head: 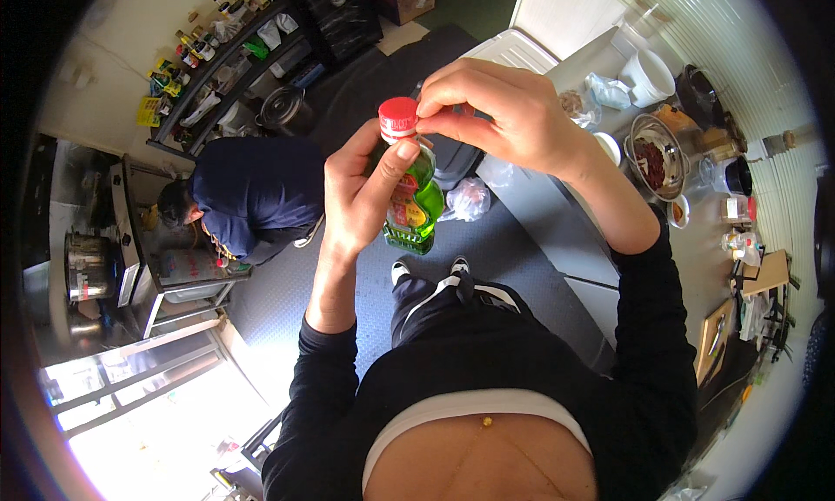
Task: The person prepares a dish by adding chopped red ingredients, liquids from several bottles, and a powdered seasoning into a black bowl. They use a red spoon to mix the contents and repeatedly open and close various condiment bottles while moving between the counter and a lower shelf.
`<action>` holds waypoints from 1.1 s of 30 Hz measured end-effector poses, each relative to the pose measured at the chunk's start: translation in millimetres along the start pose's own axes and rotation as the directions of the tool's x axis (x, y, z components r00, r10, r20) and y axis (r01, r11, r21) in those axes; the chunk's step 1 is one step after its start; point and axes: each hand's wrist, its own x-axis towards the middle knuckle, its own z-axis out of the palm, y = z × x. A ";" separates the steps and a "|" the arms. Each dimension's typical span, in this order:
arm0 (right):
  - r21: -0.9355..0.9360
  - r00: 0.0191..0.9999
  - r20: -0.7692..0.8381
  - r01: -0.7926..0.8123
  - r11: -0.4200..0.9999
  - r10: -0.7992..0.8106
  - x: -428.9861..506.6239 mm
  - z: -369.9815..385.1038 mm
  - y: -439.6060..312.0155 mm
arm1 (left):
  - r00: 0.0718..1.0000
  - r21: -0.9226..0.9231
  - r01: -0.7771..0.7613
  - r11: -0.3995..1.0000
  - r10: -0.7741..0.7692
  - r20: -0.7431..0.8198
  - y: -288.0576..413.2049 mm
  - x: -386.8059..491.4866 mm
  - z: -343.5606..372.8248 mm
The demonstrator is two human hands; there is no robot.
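Note:
In the head view my left hand [365, 188] grips a green translucent plastic bottle [425, 204] round its neck and upper body, the thumb just below the cap. The bottle stands nearly upright in front of me and bears a red and yellow label. Its red screw cap [398, 116] is on. My right hand [502, 113] comes in from the right, thumb and forefinger pinched together at the cap's right edge. Whether a thin piece of the cap's band lies between these fingertips cannot be told.
A person in dark blue [261, 191] bends over a metal shelf at the left. On the right, a steel counter [587, 64] carries a steel bowl with dark red contents [655, 158], a white tub [646, 77] and jars. A plastic bag [468, 197] lies on the floor beyond the bottle.

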 end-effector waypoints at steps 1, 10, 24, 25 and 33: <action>-0.014 1.000 0.002 0.026 1.000 -0.026 0.5 -0.4 0.4 | 1.000 -0.025 0.013 1.000 -0.013 0.009 -0.2 -0.8 -0.4; -0.188 0.941 0.182 0.316 0.930 -0.284 7.7 -9.5 -0.8 | 0.999 0.128 0.026 0.991 -0.031 0.037 -0.2 -5.8 -7.4; -0.267 0.906 0.312 0.371 0.889 -0.285 -4.9 4.5 18.4 | 0.993 0.035 0.047 0.998 -0.042 -0.114 -11.6 -16.1 4.2; -0.246 0.926 0.281 0.324 0.914 -0.252 -9.4 7.5 18.0 | 0.990 0.031 0.026 0.999 -0.021 -0.137 -13.0 -17.2 6.5; -0.030 0.957 0.287 0.064 0.997 -0.053 -43.7 32.3 -7.2 | 0.925 -0.186 -0.002 0.983 -0.069 -0.374 -15.8 -5.3 -1.4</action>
